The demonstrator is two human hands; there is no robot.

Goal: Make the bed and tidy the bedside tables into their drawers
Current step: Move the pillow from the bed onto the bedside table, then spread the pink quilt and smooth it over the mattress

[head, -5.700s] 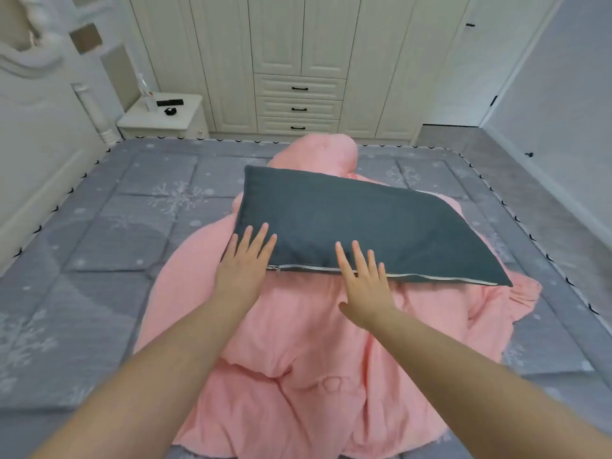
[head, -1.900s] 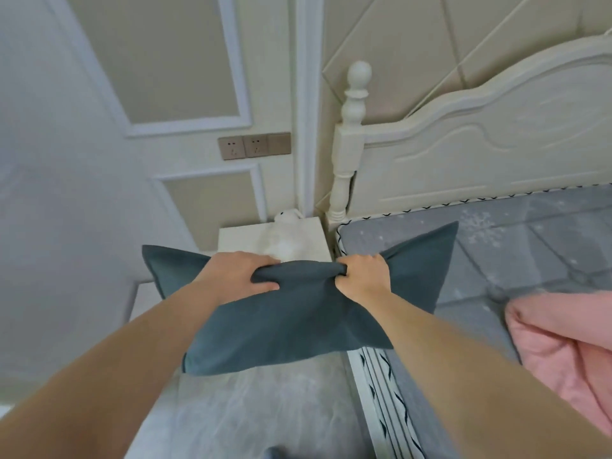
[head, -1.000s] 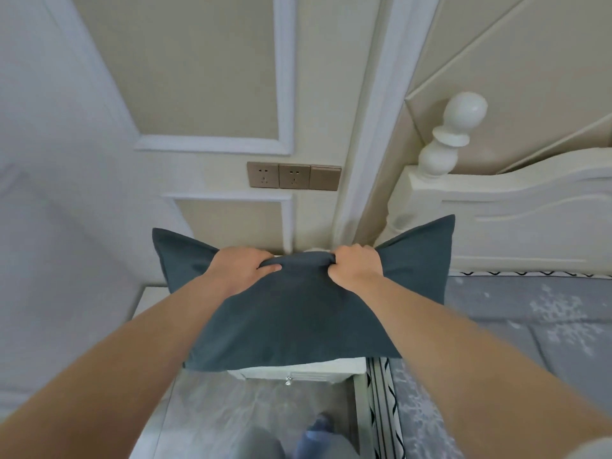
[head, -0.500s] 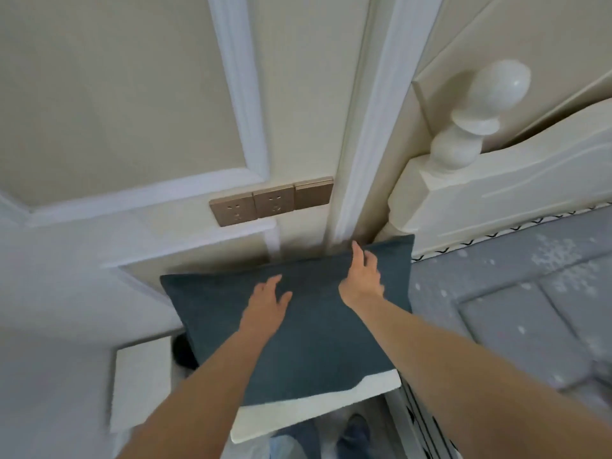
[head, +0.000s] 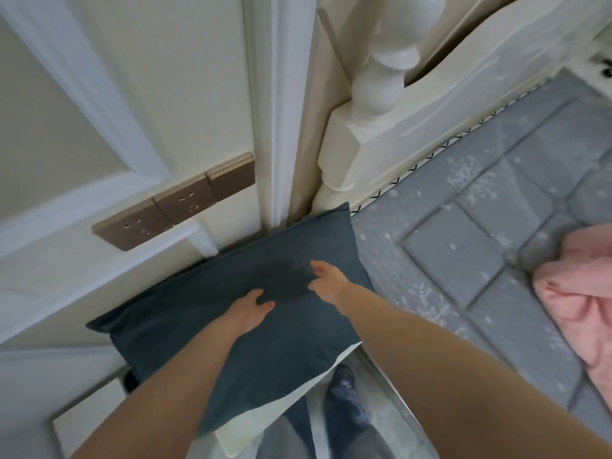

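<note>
Pillow (head: 231, 319) under my left hand (head: 248, 313) and right hand (head: 328, 283), both loose-fingered, overhangs the surface (head: 231, 438); might slide off.

Pillow (head: 212, 319) covers the bedside table (head: 231, 442) — wall (head: 185, 94) and bedpost (head: 374, 104) close behind.

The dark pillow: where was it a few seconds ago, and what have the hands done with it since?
The dark pillow was lifted off the pink blanket on the bed and carried to the bedside table by the wall. Both hands gripped its top edge then; now the left hand and right hand have let go and are relaxed over it. The pink blanket stays on the grey mattress cover.
</note>
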